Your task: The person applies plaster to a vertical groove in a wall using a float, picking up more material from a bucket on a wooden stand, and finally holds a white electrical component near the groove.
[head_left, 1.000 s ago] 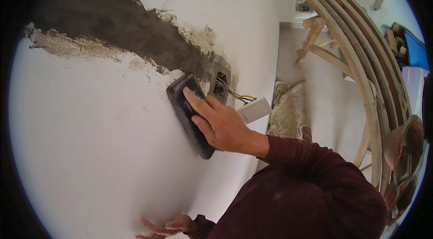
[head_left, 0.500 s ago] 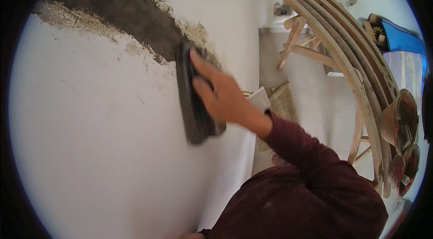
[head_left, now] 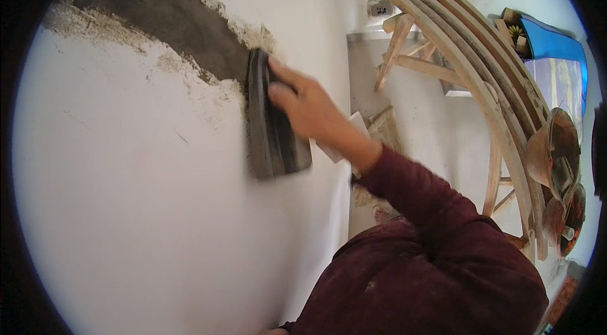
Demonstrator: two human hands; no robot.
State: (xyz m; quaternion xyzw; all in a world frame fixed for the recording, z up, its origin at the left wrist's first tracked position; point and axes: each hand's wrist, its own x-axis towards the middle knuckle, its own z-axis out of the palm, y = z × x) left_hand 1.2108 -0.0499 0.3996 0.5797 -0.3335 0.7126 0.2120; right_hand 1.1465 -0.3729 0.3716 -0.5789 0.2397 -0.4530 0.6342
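Observation:
My right hand (head_left: pixel 310 107) is closed round the grip of a dark grey plastering float (head_left: pixel 265 139). Its long face is against the white wall (head_left: pixel 145 208), at the lower right end of a dark grey band of mortar (head_left: pixel 158 12). Rough, sandy edges border the band on both sides. Behind my right wrist is a white, flat, square-looking piece (head_left: pixel 359 123), partly covered. Only a sliver of my left hand (head_left: pixel 273 332) shows at the bottom edge, its fingers hidden.
To the right, long wooden planks (head_left: pixel 468 63) rest on wooden trestles (head_left: pixel 395 50). Two stained buckets (head_left: pixel 544 145) stand at the planks' near end. Beyond lie a blue sheet (head_left: pixel 556 50) and a box with a small plant (head_left: pixel 515 35). A socket box (head_left: pixel 380 7) sits in the far wall.
The float and my right hand have shifted slightly up and right along the wall, away from the mortar band. The whole view has moved a little, with the planks now further left.

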